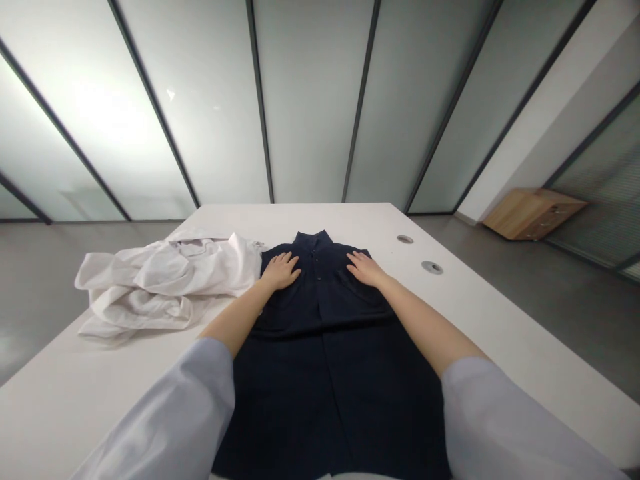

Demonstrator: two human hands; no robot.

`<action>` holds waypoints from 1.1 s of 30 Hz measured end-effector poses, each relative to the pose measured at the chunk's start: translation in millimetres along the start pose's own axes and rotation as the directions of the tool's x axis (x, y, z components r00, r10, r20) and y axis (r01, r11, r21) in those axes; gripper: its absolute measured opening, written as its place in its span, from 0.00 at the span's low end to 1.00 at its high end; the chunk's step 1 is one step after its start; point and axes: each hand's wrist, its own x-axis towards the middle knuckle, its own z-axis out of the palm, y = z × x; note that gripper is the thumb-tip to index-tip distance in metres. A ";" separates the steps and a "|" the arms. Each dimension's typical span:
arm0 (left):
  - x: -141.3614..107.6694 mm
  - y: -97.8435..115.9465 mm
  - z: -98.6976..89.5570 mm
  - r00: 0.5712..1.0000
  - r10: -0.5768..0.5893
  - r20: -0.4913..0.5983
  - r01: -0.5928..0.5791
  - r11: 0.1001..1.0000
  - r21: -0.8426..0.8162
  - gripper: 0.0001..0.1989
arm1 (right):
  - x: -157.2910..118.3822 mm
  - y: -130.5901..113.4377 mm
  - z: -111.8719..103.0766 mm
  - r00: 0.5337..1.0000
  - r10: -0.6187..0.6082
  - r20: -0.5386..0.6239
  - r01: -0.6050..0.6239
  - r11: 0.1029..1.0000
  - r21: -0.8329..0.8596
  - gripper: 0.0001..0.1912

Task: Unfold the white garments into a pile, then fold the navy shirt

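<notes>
A dark navy buttoned garment (335,367) with a stand-up collar lies front side up, its collar at the far end and its lower part toward me. My left hand (281,271) rests flat on its upper left part, fingers stretched out. On the upper right part, near the shoulder, my right hand (366,268) also lies flat with its fingers apart. A fold runs across the cloth below both hands. Neither hand grips the fabric. The garment's sleeves, if it has any, are not visible.
A crumpled heap of white cloth (170,280) lies on the white table (500,373), left of the dark garment. Two round grommets (433,267) are set in the tabletop at right. Beyond stand frosted glass panels (310,100) and a wooden cabinet (530,213).
</notes>
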 end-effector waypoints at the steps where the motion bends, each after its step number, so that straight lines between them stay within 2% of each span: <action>1: -1.2 -1.3 7.3 1.000 -0.013 0.016 0.013 1.000 -0.013 0.29 | -1.7 -1.4 6.3 0.999 0.029 0.022 -0.029 1.000 -0.002 0.29; 3: -4.9 -1.5 17.7 0.998 -0.036 0.050 0.038 0.999 -0.033 0.31 | -7.8 -5.8 15.6 0.995 0.077 0.056 -0.077 0.997 -0.012 0.30; 6: -12.6 3.2 23.5 0.997 -0.052 0.061 0.054 0.998 -0.034 0.32 | -21.4 -14.3 21.0 0.990 0.118 0.078 -0.116 0.993 -0.030 0.32; 10: -28.5 14.4 21.8 0.996 -0.058 0.062 0.060 0.998 -0.021 0.31 | -42.7 -24.7 18.2 0.988 0.136 0.075 -0.130 0.989 -0.073 0.33; 13: -35.7 18.3 13.4 0.996 -0.042 0.074 0.043 0.999 -0.016 0.30 | -49.3 -26.6 7.9 0.993 0.092 0.078 -0.084 0.991 -0.101 0.31; 16: -25.7 13.0 -2.5 1.000 -0.028 -0.009 0.028 0.999 -0.035 0.27 | -35.7 -19.7 -9.4 0.997 0.063 0.039 -0.061 0.997 -0.042 0.25; 19: 0.9 1.4 -16.8 0.981 -0.131 -0.142 0.117 0.988 -0.099 0.21 | -5.6 -8.5 -23.2 0.989 0.125 -0.077 -0.118 0.989 0.093 0.23; 21: 20.9 -5.6 -20.0 0.970 -0.213 -0.114 0.194 0.969 -0.154 0.20 | 15.7 -3.7 -25.5 0.982 0.167 -0.084 -0.152 0.976 0.157 0.23; 25: 50.6 -8.6 -13.1 0.962 -0.273 0.020 0.271 0.939 -0.214 0.23 | 44.5 -6.7 -16.0 0.986 0.168 -0.012 -0.164 0.973 0.161 0.22; 29: 65.7 1.0 -5.0 0.931 -0.344 0.118 0.364 0.896 -0.254 0.26 | 56.5 -16.9 -4.5 0.988 0.151 0.023 -0.153 0.978 0.138 0.20; 33: 72.1 9.2 -5.2 0.922 -0.357 0.149 0.385 0.882 -0.273 0.17 | 59.7 -23.3 -4.1 0.989 0.144 0.028 -0.146 0.982 0.122 0.17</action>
